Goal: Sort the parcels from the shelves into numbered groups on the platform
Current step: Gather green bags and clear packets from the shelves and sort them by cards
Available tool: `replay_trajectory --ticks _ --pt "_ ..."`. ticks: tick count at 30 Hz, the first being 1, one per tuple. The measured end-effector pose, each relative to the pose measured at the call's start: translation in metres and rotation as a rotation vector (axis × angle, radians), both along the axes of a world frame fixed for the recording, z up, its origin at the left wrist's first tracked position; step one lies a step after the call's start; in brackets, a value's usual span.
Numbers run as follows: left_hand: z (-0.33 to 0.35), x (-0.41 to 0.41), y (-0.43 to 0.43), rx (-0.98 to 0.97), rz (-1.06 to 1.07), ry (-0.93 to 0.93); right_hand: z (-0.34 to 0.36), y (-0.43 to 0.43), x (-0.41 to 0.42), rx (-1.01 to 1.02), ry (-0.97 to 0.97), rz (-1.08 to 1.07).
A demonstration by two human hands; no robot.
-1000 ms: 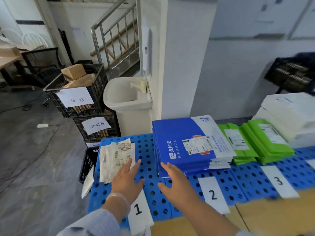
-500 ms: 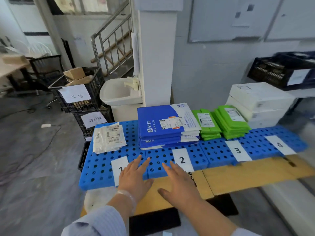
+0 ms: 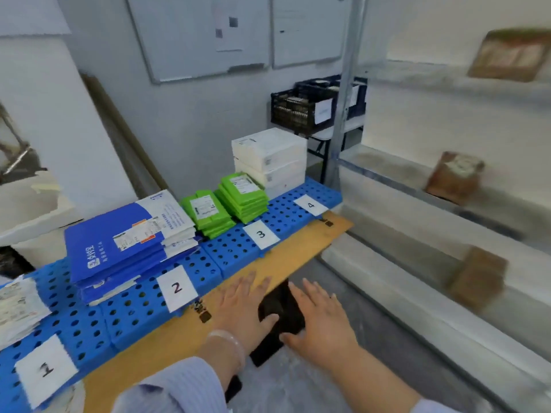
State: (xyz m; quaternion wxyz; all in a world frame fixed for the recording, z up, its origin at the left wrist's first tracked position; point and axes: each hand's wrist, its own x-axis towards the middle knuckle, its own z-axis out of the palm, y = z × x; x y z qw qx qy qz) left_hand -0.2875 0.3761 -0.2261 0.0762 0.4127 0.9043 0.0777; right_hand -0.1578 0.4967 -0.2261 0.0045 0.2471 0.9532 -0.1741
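The blue perforated platform (image 3: 238,248) carries paper labels 1 (image 3: 44,369), 2 (image 3: 176,287), 3 (image 3: 261,234) and 4 (image 3: 310,205). White flat packets (image 3: 16,308) lie behind label 1, blue envelopes (image 3: 119,242) behind 2, green mailers (image 3: 223,204) behind 3, white boxes (image 3: 269,158) behind 4. Brown parcels (image 3: 453,177) (image 3: 477,277) (image 3: 511,55) sit blurred on the shelves at right. My left hand (image 3: 244,305) and my right hand (image 3: 319,320) hover with fingers spread, empty, in front of the platform's wooden edge.
A metal shelf unit (image 3: 387,180) with a grey upright post stands at right. Black crates (image 3: 310,108) sit on a table behind it. Whiteboards (image 3: 202,34) hang on the back wall. A white sink (image 3: 26,204) is at left. Grey floor lies below my hands.
The view has swung right, from the sink and crates toward the shelves. Both hands have drawn back off the platform, staying spread and empty.
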Motion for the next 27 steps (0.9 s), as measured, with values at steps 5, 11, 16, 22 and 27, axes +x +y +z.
replay_trajectory --ticks 5,11,16,22,27 --pt "-0.006 0.042 0.093 -0.038 -0.266 0.059 -0.008 0.055 0.068 -0.018 -0.039 -0.215" --pt "-0.017 0.092 0.204 -0.047 -0.54 0.031 -0.017 0.124 0.134 -0.012 -0.085 -0.503" --pt "-0.023 0.133 0.29 -0.062 -0.762 0.008 -0.019 0.172 0.183 -0.008 -0.083 -0.763" --pt "-0.026 0.216 0.365 -0.077 -0.996 -0.01 -0.022 0.199 0.264 -0.036 -0.093 -1.002" --pt "-0.032 0.309 0.411 -0.082 -1.152 -0.019 -0.027 0.224 0.346 -0.051 -0.059 -1.151"
